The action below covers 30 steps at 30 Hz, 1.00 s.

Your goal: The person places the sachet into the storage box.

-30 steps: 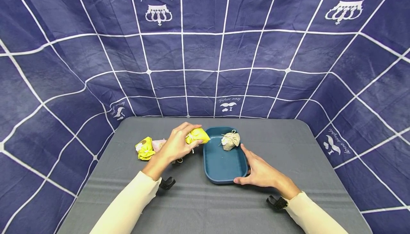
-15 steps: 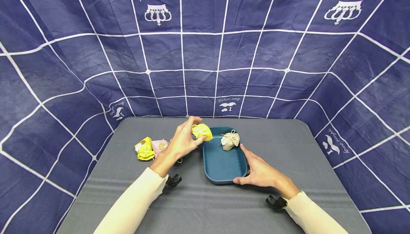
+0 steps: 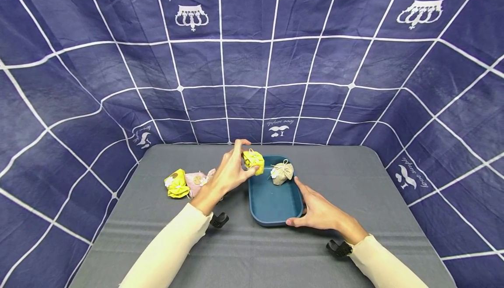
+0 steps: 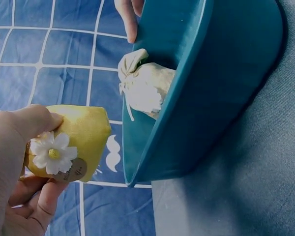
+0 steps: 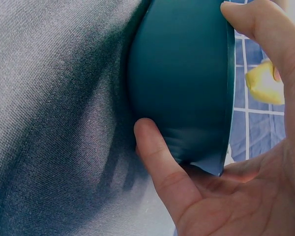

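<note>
Between thumb and fingers my left hand [image 3: 230,172] pinches a small yellow drawstring pouch [image 3: 254,161], held up at the tray's far left rim. In the left wrist view that pouch [image 4: 91,130] shows a white daisy and a round brown tag. A beige drawstring pouch [image 3: 282,173] lies inside the blue tray [image 3: 271,205], in its far right part. My right hand [image 3: 320,209] holds the tray's near right corner, thumb at the front rim and fingers along the right side. The right wrist view shows a fingertip [image 5: 147,130] low on the tray's outer wall [image 5: 182,73].
Left of the tray on the grey tabletop [image 3: 354,183] lie another yellow pouch [image 3: 177,183] and a pink pouch [image 3: 195,180], side by side. My left forearm partly covers more pouches there. A blue cloth with white lines [image 3: 244,64] hangs behind and at both sides.
My left hand has moved right and slightly away from me with the yellow pouch, from beside the tray to over its left rim. The right hand and tray have stayed in place.
</note>
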Available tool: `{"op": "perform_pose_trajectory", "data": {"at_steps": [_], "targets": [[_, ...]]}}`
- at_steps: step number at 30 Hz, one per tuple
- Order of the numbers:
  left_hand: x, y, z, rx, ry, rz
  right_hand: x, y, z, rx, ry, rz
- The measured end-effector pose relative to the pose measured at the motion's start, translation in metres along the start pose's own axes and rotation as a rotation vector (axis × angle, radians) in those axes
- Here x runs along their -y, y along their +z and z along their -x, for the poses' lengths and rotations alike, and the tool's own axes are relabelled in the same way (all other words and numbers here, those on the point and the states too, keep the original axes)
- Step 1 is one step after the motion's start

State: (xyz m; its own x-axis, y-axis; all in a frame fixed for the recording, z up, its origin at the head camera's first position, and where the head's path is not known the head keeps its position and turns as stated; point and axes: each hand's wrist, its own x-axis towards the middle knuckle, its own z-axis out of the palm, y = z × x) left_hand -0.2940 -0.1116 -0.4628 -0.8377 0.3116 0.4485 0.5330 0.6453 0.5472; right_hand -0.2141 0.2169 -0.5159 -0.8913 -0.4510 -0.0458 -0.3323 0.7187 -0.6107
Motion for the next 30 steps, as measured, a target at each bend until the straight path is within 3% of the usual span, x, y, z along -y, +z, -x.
{"op": "perform_pose_trajectory", "data": {"at_steps": [14,23,30], "targets": [[0.0,0.012,-0.016,0.066,0.102,-0.068,0.004,-0.002,0.0,-0.004,-0.022,0.015],[-0.002,0.017,-0.024,0.109,0.122,-0.084,0.005,0.0,0.0,-0.004,-0.026,0.006],[0.002,0.024,-0.029,0.229,0.069,-0.097,0.004,0.0,0.0,-0.01,-0.027,0.018]]}}
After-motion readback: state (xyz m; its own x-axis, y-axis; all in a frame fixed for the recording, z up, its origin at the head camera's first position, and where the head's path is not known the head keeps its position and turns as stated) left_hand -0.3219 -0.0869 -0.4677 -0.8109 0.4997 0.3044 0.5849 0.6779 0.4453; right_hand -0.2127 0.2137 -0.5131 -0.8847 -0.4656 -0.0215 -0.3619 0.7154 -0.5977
